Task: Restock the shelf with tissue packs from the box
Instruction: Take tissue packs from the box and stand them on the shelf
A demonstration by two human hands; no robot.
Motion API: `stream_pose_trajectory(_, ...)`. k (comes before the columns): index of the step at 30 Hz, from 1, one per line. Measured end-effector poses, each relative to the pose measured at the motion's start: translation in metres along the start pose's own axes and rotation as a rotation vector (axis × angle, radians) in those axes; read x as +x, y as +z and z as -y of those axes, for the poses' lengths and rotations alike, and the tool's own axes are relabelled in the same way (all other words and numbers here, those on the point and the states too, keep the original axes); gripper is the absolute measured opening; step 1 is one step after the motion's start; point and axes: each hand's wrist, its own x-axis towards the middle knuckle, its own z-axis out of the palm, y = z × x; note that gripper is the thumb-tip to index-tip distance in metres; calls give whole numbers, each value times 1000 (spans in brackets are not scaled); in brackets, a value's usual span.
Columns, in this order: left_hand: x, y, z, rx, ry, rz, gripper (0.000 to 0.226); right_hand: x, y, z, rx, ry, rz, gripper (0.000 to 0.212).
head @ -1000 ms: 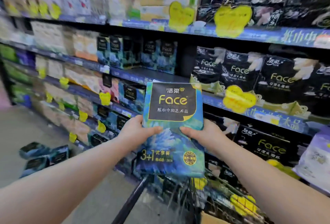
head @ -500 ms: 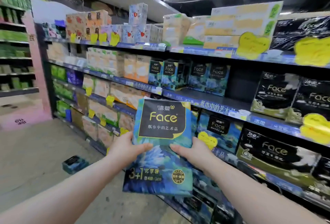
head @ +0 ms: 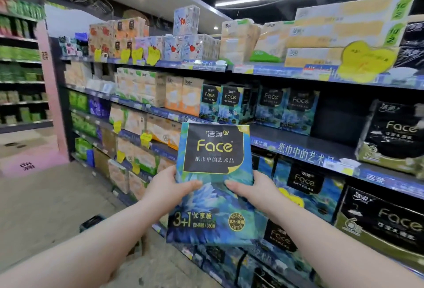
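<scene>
A blue-green tissue pack [head: 213,182] with a black "Face" label is held upright in front of the shelving. My left hand [head: 166,188] grips its left edge, thumb across the front. My right hand [head: 252,190] grips its right edge the same way. Behind the pack's top runs a middle shelf [head: 305,147]; several matching blue packs [head: 286,108] stand at its back. A dark gap [head: 335,113] lies to their right on that shelf. The box is not in view.
Black "Face" packs [head: 394,136] fill the right end of the shelf. More blue packs [head: 305,184] sit on the shelf below. Orange and white packs [head: 183,97] line the shelves to the left. One blue pack [head: 91,222] lies on the aisle floor [head: 50,203].
The view has tilted up and turned left along the aisle. Both hands have lifted the pack higher, up to the middle shelf's level. The cart seen earlier is out of view.
</scene>
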Motion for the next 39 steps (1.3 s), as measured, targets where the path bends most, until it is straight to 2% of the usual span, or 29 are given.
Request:
stream_pose_trajectory(6,104,51,-39,23,62,46,43,83,-57,-4,23,-10,-90,27)
stream_pose_trajectory(9,154,84,-70,30,110,64,61,123,-99,-5,-3,-13,-165,30)
stream_pose_trajectory(11,183,106,-91,14,154,68,65,146,-126,-6,-25,-23,-210,30)
stream_pose_trajectory(14,220,137,-114,-40,196,99,31,174,-160,-10,-25,-28,-280,33)
stream_pose_trajectory(18,260,174,-139,-55,237,161,35,203,-197,-21,-10,6,-340,28)
stream_pose_trajectory(23,299,216,-171,-91,290,283,26,229,-238,-36,7,47,-466,29)
stream_pose_trajectory(28,340,256,-199,-66,346,354,49,249,-269,-46,37,70,-577,36)
stream_pose_trajectory(31,371,282,-210,-77,399,417,51,267,-285,-53,43,98,-648,40)
stream_pose_trajectory(34,402,305,-221,-66,421,460,80,288,-298,-58,59,118,-703,39)
stream_pose_trajectory(35,413,313,-224,-74,441,470,78,296,-301,-60,63,117,-720,35)
stream_pose_trajectory(39,445,344,-230,-170,535,557,43,323,-314,-73,74,90,-812,29)
